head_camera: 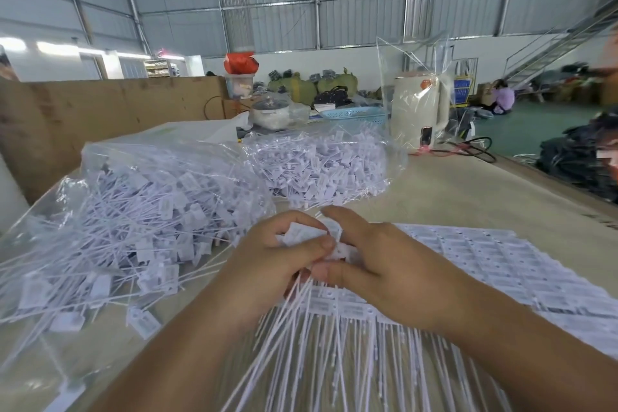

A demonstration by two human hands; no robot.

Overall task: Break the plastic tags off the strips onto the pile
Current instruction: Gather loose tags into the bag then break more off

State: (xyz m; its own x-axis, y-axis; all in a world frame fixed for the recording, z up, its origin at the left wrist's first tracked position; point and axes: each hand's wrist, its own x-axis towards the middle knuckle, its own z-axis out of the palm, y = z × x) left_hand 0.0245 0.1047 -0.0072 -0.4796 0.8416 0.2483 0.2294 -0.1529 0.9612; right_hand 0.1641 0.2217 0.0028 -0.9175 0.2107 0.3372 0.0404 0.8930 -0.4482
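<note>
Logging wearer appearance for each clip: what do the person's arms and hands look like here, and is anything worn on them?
Both forearms are bare as far as the frame shows, with no sleeve in view. The left hand and right hand carry no gloves, and no rings, watch or bracelet show on them. The nails that show look short and unpainted. No markings or tape show on either arm.

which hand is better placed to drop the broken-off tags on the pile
Left. The left hand already grips the loose tags and sits beside the pile; the right hand is steadying the strip.
</note>
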